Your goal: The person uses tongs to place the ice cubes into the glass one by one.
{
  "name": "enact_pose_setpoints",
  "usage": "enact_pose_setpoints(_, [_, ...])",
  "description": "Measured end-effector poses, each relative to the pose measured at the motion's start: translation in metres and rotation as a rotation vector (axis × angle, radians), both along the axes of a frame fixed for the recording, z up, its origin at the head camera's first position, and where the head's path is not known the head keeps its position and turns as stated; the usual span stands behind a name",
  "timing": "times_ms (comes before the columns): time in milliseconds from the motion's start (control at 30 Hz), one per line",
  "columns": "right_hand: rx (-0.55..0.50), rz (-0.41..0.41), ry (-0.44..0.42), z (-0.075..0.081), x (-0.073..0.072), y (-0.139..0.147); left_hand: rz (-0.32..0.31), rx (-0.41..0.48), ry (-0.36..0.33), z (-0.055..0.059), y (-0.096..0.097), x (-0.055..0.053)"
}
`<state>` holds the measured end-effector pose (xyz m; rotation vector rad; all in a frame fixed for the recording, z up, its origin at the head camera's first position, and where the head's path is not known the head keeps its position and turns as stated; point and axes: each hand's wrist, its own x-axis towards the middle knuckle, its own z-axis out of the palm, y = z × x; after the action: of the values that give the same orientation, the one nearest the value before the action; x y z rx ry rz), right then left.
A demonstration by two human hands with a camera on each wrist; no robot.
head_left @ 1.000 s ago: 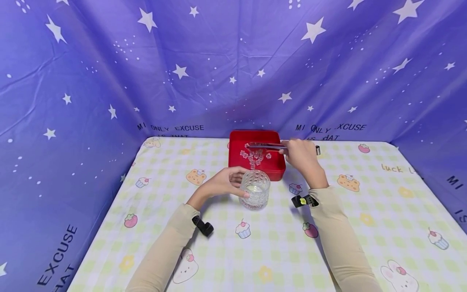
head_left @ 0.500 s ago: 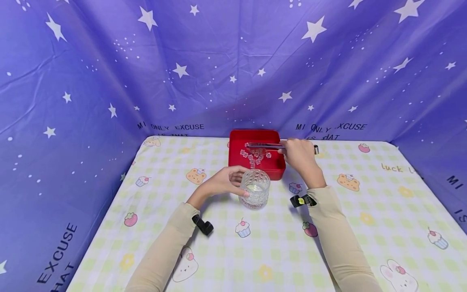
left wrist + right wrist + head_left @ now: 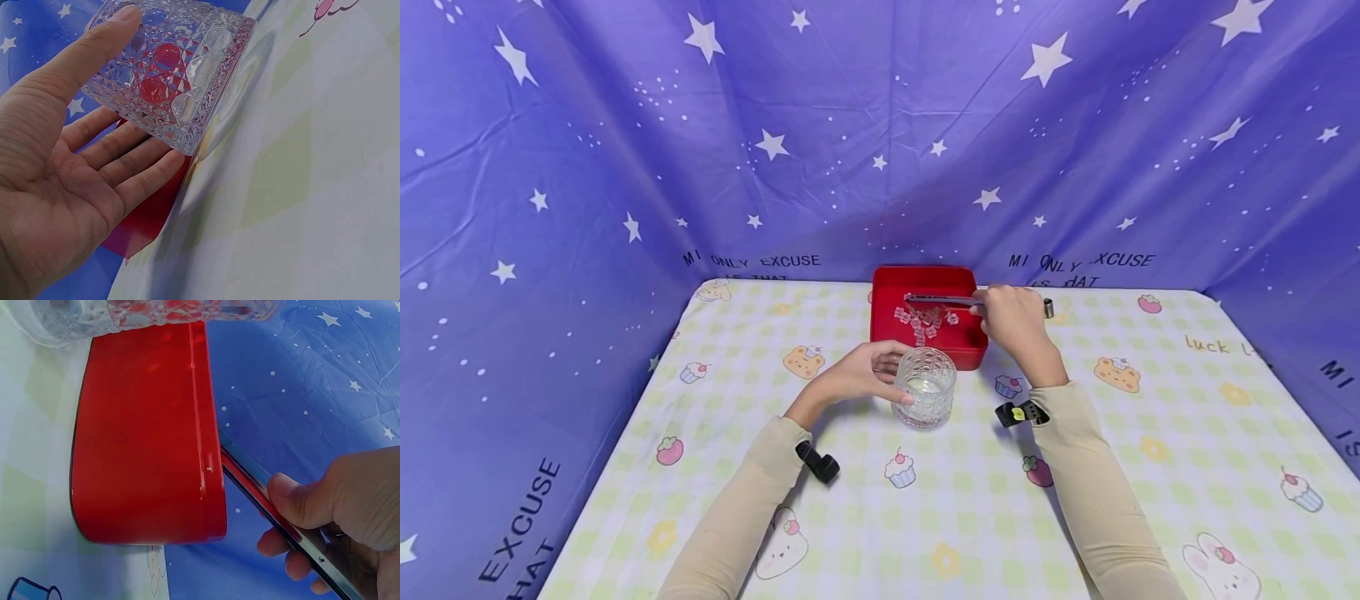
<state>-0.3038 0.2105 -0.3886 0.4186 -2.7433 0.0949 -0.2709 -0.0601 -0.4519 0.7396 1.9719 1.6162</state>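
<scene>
Tongs (image 3: 943, 300) held firmly in the right hand (image 3: 1015, 318), right of the red box (image 3: 963, 359), reach over clear cubes (image 3: 919, 332) inside it. On the box's near side, we see the left hand (image 3: 857, 372) gripping a textured glass tumbler (image 3: 931, 393) between thumb and fingers (image 3: 119, 167)

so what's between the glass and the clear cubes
The near wall of the red box: in the head view it stands just beyond the glass, with the clear cubes inside, past it.
</scene>
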Motion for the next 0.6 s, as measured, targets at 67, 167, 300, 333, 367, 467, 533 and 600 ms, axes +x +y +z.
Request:
enact_pose_setpoints(67, [0.001, -0.003, 0.000, 0.0000, -0.0004, 0.0000, -0.001, 0.001, -0.002, -0.0002, -0.0001, -0.0001])
enact_pose_setpoints(167, [-0.003, -0.010, -0.001, -0.0007, -0.0016, 0.0005, -0.001, 0.002, -0.003, -0.0008, -0.0001, -0.0001])
enact_pose_setpoints(300, [-0.007, -0.015, 0.004, -0.0016, -0.0028, 0.0022, 0.002, -0.001, -0.001, -0.0006, 0.0000, 0.0003])
enact_pose_setpoints(333, [-0.008, -0.015, 0.005, -0.0017, -0.0029, 0.0024, 0.003, -0.001, -0.001, -0.0006, 0.0001, 0.0003])
enact_pose_setpoints(367, [-0.007, -0.016, 0.005, -0.0018, -0.0031, 0.0027, 0.004, -0.001, -0.001, -0.0007, 0.0001, 0.0002])
enact_pose_setpoints(467, [-0.004, -0.017, 0.003, -0.0020, -0.0035, 0.0034, 0.004, 0.000, -0.002, -0.0013, 0.0004, -0.0003])
enact_pose_setpoints(533, [-0.003, -0.019, -0.004, -0.0018, -0.0039, 0.0036, 0.003, 0.004, -0.001, -0.0018, 0.0005, -0.0007])
enact_pose_setpoints(600, [-0.002, -0.020, -0.013, -0.0013, -0.0041, 0.0042, -0.001, 0.011, 0.000, -0.0021, 0.0005, -0.0010])
